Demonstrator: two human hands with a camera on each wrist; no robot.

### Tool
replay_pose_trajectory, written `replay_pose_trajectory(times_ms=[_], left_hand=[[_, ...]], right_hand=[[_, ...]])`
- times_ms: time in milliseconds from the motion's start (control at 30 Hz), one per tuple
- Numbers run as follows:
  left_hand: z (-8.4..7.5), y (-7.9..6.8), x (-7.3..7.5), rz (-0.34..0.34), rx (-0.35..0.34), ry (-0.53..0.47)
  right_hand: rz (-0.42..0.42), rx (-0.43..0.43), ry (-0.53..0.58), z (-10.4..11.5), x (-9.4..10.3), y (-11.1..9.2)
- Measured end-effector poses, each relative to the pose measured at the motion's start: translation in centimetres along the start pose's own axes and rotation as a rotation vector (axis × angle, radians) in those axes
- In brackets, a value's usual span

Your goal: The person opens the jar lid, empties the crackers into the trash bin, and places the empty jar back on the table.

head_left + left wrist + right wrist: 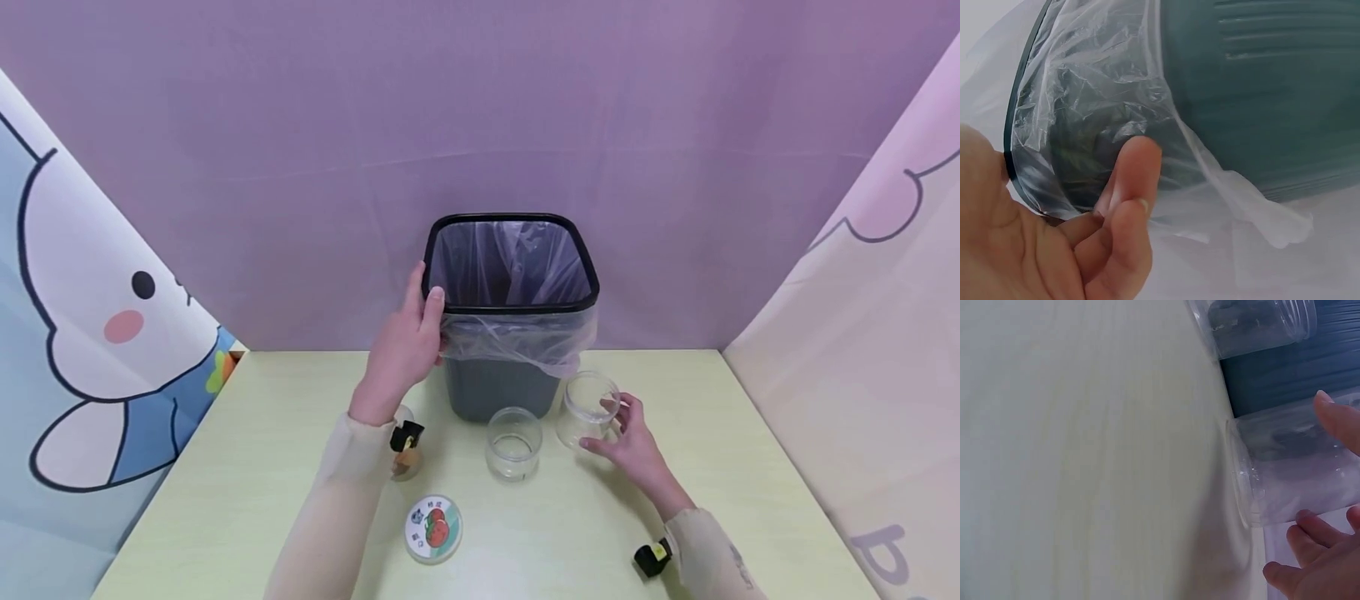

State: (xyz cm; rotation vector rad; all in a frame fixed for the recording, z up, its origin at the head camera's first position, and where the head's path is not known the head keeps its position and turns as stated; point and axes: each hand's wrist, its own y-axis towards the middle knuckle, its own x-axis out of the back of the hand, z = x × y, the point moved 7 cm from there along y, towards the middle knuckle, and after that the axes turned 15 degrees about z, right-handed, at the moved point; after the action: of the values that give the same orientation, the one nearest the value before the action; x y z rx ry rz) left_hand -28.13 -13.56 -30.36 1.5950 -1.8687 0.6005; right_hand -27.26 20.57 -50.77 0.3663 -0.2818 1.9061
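Observation:
A grey trash bin (pixel 487 392) with a black rim and a clear plastic liner (pixel 517 333) stands at the back. My left hand (pixel 401 354) grips its left side at the rim; in the left wrist view bent fingers (pixel 1138 181) lie against the liner's folded-over edge. My right hand (pixel 633 450) holds an open clear plastic jar (pixel 579 421) at the bin's right front corner, thumb on one side and fingers on the other. In the right wrist view this jar (pixel 1297 469) stands upright, its base at the table.
A second open clear jar (pixel 513 465) stands in front of the bin. A round lid (pixel 433 529) with a tomato picture lies nearer on the table (pixel 540 542). Partly hidden behind my left wrist is a small container (pixel 407 467) with brownish contents. A purple curtain (pixel 300 208) hangs behind.

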Motion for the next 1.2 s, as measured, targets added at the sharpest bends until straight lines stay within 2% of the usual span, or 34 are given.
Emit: replay_pose_trajectory(times_ms=[233,467,700,867,1033,1200], left_hand=[[1.2,-1.3,0.1,-0.037,-0.042,0.019],[2.8,-3.3,0.5,-0.067,-0.044,0.074],[5.1,-5.5,0.5,-0.081,-0.042,0.142],[7.7,-7.1,-0.1,-0.087,-0.052,0.1],[10.5,-8.4,-1.5,-0.052,-0.045,0.036],[12.8,-9.1,-2.8,-0.04,-0.041,-0.093]], right_hand=[[-0.022,0.02,-0.048,0.3,0.7,-1.1],[-0.049,0.006,-0.106,0.3,1.5,-2.7],[-0.07,0.001,-0.151,0.3,2.0,-4.6],[-0.074,-0.018,-0.169,0.1,2.1,-5.9],[-0.065,-0.059,-0.169,-0.3,2.0,-7.0],[-0.062,-0.113,-0.153,-0.6,1.7,-7.8]])
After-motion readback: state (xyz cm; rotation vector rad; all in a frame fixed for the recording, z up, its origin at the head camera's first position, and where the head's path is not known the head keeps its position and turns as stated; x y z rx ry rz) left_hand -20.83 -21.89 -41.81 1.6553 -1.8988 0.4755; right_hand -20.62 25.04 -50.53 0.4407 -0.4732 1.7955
